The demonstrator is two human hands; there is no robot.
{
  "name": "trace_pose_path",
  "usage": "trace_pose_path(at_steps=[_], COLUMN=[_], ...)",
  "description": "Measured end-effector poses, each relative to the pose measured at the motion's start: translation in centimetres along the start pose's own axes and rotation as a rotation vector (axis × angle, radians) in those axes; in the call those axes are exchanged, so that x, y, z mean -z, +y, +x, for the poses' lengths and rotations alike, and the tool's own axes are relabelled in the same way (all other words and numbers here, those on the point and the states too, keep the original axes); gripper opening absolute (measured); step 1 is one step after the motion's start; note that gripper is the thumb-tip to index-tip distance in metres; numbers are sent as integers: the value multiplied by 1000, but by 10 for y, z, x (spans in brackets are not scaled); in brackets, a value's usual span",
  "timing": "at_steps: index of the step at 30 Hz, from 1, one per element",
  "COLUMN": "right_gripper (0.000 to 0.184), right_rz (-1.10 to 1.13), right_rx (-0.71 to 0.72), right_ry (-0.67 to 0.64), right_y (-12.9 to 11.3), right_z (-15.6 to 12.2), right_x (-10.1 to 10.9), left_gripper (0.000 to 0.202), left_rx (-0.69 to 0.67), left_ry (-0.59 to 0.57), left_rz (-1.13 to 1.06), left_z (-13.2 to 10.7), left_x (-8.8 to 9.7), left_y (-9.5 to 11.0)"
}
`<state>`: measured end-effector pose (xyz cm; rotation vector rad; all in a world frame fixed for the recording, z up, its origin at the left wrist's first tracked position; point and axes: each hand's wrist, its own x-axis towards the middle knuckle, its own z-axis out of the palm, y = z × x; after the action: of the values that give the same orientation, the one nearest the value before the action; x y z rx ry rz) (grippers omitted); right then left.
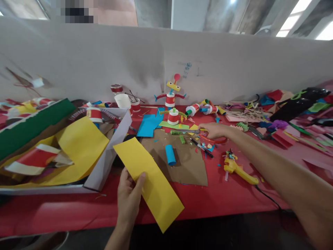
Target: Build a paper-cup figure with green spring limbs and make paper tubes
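My left hand (130, 192) pinches a yellow strip of paper (153, 187) between thumb and fingers, tilted in front of the table's near edge. With my arm stretched out, my right hand (212, 130) is closed on the handle of a pair of scissors (194, 131), whose blades point left. Below the blades lie a green folded paper spring (175, 132) and a small green piece (182, 140). A rolled blue paper tube (170, 155) rests on the brown cardboard (192, 170). Just behind the scissors stands a red-and-white paper cup figure (173, 116) with green spring arms.
At the left, a white-sided box (106, 156) holds yellow paper and cups. A yellow glue gun (239, 170) with a black cord lies at the right. Blue paper (147, 125) and another cup figure (170, 99) sit toward the wall (104, 59). Craft scraps (288, 128) are heaped far right.
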<state>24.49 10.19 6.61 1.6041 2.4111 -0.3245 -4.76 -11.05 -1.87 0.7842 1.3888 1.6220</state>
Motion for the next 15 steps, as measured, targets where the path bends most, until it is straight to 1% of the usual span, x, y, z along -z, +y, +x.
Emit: trace_pose_path(at_steps=[3,6,7,10,11,13,15], right_gripper=[51,50,46,24,21,28,33], right_rz=[-15,13,34,139,187,298,399], right_rx=[-5,-30,-41,-88,-110,-161,-211], right_ry=[-6,8,12,37,55,118,204], right_y=[33,51,54,54,52,46,42], right_z=[26,42,46,56,58,56,45], right_x=[-1,-7,-8,-11,-10,-4,5], left_gripper=[52,56,57,55,54,51,50], left_rx=[14,24,23,18,13,0,-9], left_ry=[6,0,1,5,7,8,7], left_rz=[12,27,34,59,66,74,69], left_z=[1,3,4,5,5,5,5], left_x=[1,1,1,0,0,0,0], left_y=[0,-1,-1,-1,-1,-2,-2])
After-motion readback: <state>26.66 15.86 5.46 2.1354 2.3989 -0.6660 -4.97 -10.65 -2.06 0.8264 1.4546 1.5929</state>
